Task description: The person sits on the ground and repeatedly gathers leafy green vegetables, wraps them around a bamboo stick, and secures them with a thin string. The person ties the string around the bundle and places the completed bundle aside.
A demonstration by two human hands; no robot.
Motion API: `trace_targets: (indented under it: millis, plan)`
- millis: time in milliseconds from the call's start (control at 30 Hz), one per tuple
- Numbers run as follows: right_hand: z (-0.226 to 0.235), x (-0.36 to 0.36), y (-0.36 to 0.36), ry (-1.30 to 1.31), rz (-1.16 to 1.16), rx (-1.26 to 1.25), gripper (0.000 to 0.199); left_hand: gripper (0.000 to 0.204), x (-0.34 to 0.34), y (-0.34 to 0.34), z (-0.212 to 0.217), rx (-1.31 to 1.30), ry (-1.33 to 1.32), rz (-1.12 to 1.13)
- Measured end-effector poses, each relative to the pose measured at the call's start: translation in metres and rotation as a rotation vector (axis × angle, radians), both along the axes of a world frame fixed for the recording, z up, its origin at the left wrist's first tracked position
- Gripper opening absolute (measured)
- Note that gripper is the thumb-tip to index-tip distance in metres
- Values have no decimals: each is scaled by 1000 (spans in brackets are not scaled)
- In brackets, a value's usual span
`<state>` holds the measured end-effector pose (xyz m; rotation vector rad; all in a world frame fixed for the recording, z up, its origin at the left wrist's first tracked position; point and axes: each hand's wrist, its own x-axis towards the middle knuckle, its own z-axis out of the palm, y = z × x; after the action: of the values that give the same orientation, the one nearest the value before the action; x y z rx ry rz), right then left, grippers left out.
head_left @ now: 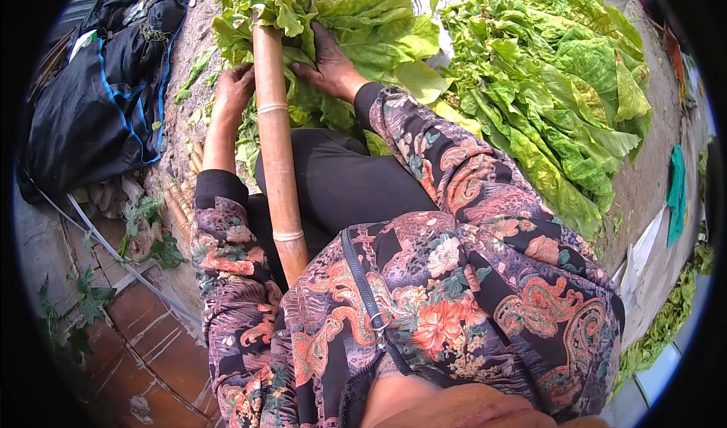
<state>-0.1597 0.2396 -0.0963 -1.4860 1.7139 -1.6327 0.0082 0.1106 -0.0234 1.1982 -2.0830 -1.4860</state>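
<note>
A long bamboo pole (pixel 274 136) slopes up from my lap, and its far end goes in under a bunch of broad green leaves (pixel 371 7) that look like tobacco leaves. Just left of the pole, my left hand (pixel 236 85) has its fingers curled in against the pole's side. The pole and leaves partly hide those fingertips, so I cannot make out what they hold. On the pole's right side, my right hand (pixel 331 64) rests against the leaves with its thumb and fingers spread apart. Some of its fingers disappear among the leaves.
To the right lies a large heap of similar green leaves (pixel 545 87), some yellowing. A black cloth with blue edging (pixel 98 102) is bunched at the left. Below it are several bamboo sticks (pixel 180 201), a leafy vine (pixel 163 250) and reddish tiles (pixel 155 345). A green cloth (pixel 676 193) is at far right.
</note>
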Motion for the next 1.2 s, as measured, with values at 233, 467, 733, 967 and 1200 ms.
trace_targets:
  millis: [233,467,733,967,1200]
  plan:
    - [-19,-34,10,153,-89,99,80,29,47,-6,28,40,36,-160]
    - [79,32,27,240,96,-250,43,39,231,-33,-34,-508,-532,-88]
    - [96,165,-45,493,604,-229,54,40,205,83,88,102,547,182]
    - [92,157,-44,-389,878,236,29,67,212,131,22,-325,58,438]
    - [82,134,-43,-500,778,204,28,25,184,129,-1,-480,176,628]
